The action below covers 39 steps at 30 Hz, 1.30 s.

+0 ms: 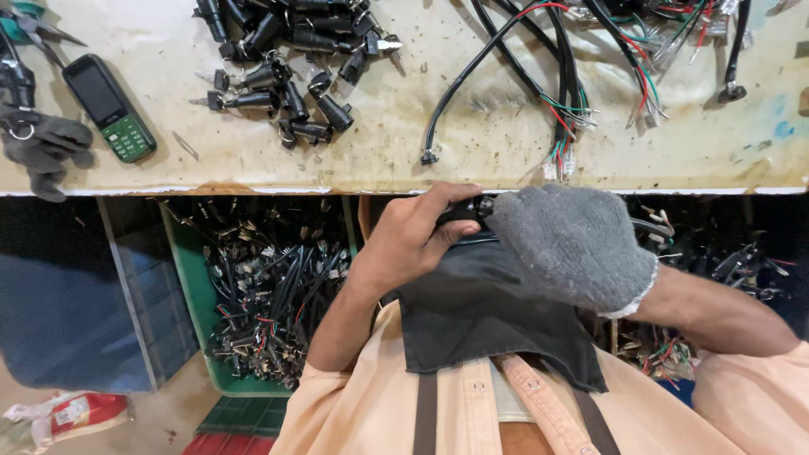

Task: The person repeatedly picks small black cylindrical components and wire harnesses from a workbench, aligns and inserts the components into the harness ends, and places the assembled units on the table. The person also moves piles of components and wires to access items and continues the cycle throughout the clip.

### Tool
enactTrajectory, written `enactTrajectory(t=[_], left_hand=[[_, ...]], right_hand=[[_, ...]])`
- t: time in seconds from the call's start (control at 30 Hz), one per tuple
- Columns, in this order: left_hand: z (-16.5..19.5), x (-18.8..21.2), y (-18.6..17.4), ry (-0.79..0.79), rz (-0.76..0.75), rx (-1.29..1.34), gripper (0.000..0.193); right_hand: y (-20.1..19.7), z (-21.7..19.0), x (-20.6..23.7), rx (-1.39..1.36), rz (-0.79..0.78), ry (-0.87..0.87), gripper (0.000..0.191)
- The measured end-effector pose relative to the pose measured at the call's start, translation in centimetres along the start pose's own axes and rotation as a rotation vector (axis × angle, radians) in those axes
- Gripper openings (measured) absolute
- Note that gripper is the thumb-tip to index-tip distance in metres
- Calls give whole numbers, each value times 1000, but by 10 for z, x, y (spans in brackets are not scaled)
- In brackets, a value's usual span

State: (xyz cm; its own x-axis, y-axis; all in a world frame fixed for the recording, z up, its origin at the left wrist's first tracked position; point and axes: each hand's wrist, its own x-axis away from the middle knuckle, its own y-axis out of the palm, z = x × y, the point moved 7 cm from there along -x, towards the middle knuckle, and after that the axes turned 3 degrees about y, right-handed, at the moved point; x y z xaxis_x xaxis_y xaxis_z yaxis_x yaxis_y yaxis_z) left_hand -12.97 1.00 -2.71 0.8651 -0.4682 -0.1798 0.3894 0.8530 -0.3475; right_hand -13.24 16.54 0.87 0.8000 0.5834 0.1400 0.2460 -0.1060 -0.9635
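My bare left hand grips a small black plug-like part with a black cable, held just below the bench edge. My right hand, in a grey knit glove, closes over the other end of the same part. A dark cloth hangs from my chest under both hands. On the bench above lie a pile of black key switches with keys and several black cables with coloured wire ends.
A worn pale bench top fills the upper part. A green-keyed phone and a grey glove lie at its left. Below, a green crate holds many wired parts; more wired parts are piled at right.
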Motion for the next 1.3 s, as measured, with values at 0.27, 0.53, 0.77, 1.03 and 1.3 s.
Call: enactTrajectory(t=[0.27, 0.53, 0.77, 1.03, 1.3], left_hand=[[-9, -1, 17, -48, -138, 40, 38], [-9, 16, 49, 23, -297, 35, 35], [-51, 40, 94, 112, -665, -620, 44], [-24, 28, -6, 98, -109, -494, 33], [-76, -13, -105, 129, 127, -1144, 40]], right_hand=[[21, -2, 8, -158, -34, -24, 24], [68, 37, 20, -886, -361, 29, 25], [70, -3, 1, -237, -267, -55, 14], [14, -22, -81, 32, 439, -358, 31], [-46, 42, -64, -833, 341, -131, 17]])
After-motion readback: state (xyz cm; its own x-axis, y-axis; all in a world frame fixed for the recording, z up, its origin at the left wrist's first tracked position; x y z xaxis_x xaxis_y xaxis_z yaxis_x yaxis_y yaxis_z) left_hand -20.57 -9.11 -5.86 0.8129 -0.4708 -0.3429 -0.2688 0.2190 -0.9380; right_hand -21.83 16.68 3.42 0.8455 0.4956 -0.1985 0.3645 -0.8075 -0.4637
